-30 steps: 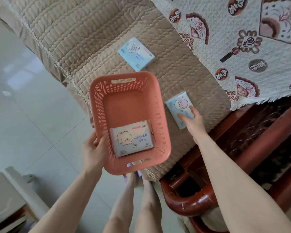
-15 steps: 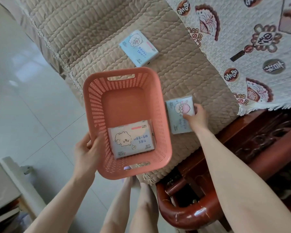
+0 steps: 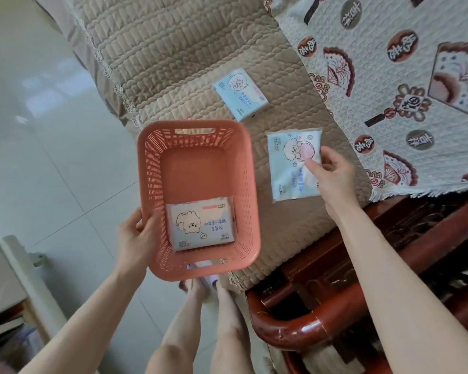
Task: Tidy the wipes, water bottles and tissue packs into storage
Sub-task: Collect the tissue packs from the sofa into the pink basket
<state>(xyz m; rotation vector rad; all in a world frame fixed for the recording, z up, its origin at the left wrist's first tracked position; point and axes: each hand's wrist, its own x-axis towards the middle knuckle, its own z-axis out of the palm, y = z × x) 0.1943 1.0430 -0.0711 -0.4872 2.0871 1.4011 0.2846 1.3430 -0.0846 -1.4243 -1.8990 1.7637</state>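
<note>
Holding: your left hand [image 3: 135, 238] grips the near-left rim of the pink basket [image 3: 197, 147], thumb inside the wall, fingers wrapped outside.
Pinching: your right hand [image 3: 331, 174] is closed on the right edge of a tissue pack [image 3: 289, 166], thumb on its printed face, fingers hidden beneath.
Held pack: it sits just right of the basket, above the quilted beige cover [image 3: 173, 63]; you cannot tell whether its far corner touches the fabric.
Basket contents: one pack in the basket [image 3: 201, 228] lies flat against the near wall, cartoon print up, the far half of the floor bare.
Basket position: it overhangs the cover's front edge, partly above the pale tiled floor [image 3: 52, 157].
Loose pack: a third pack [image 3: 241, 94] lies flat on the cover beyond the basket, well apart from your hands.
Surroundings: a patterned throw [image 3: 403, 76] covers the right side, and a dark red wooden armrest [image 3: 295, 327] curves below your right forearm.
</note>
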